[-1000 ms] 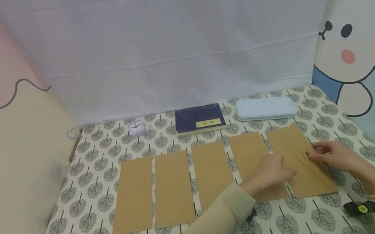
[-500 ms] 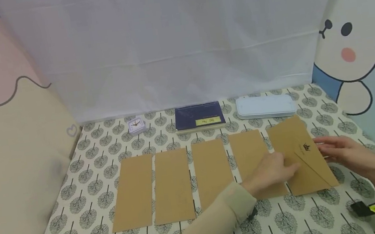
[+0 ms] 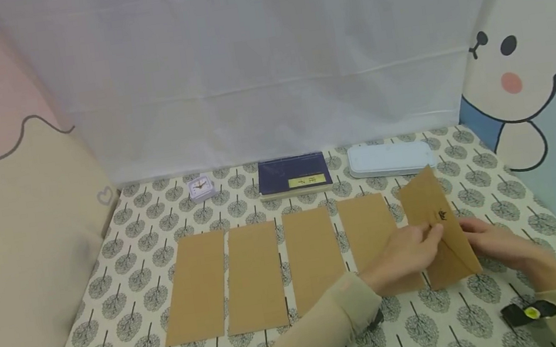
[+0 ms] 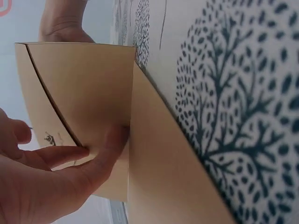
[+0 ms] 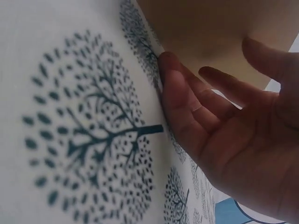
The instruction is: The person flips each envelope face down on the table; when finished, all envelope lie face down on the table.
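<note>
A brown paper envelope (image 3: pixel 451 253) with a small crown print and a slanted flap edge stands tilted at the right end of the row, its right side lifted off the cloth. My left hand (image 3: pixel 401 254) pinches it at the slanted edge between thumb and forefinger, as the left wrist view shows with the hand (image 4: pixel 51 172) close up. On the far side of the lifted edge is my right hand (image 3: pixel 498 243), its fingertips hidden behind the paper. The right wrist view shows that hand (image 5: pixel 224 126) with loosely bent fingers and thumb apart, beside the brown underside.
Several flat brown paper pieces, such as the leftmost one (image 3: pixel 195 289), lie in a row on the tree-patterned cloth (image 3: pixel 132 312). Behind them stand a small lilac clock (image 3: pixel 201 189), a dark blue book (image 3: pixel 293 173) and a pale flat case (image 3: pixel 390 159).
The envelope has risen from lying flat to tilted, its right side swinging up and leftward. My left thumb has moved onto its slanted edge, while my right hand has gone behind it.
</note>
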`<state>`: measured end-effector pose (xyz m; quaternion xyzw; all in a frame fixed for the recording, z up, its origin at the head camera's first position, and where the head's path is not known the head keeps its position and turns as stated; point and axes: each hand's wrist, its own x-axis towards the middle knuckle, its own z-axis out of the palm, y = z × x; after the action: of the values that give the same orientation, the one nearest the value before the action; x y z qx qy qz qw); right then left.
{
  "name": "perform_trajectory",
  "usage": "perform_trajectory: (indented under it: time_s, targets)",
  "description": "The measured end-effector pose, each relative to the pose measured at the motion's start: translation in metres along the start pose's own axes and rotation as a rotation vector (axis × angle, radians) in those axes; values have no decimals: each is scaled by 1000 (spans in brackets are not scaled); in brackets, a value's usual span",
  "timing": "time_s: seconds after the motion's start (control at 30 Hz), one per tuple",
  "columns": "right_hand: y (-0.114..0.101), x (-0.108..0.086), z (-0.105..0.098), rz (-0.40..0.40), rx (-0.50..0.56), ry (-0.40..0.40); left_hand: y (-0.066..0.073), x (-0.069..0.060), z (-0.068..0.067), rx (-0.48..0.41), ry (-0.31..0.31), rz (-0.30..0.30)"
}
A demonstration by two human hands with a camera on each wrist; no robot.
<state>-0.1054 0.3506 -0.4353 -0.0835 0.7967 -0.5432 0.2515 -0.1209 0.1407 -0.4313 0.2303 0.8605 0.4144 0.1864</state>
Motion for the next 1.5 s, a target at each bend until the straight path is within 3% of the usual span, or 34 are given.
perform_trajectory:
  time_s: [0.23, 0.43, 0.73, 0.97, 1.13, 1.27, 1.5]
  targets:
    - [-1, 7, 13, -130, 1, 9, 2, -3, -1, -64, 34, -3]
    - [-6, 8, 18, -87, -29, 63, 3, -6, -4, -201, 84, -19]
    - [-10, 9, 17, -88, -101, 134, 4, -8, -9, -358, 173, 60]
    - [-9, 5, 14, -37, -199, 219, -6, -6, -6, -464, 264, 98]
    - [-7, 5, 11, -12, -251, 261, -10, -4, -4, -457, 330, 73]
    - [-4, 5, 9, 11, -326, 290, -11, -4, -3, -389, 346, 35]
    - [0, 2, 8, 72, -447, 314, -15, -5, -1, -184, 243, 17]
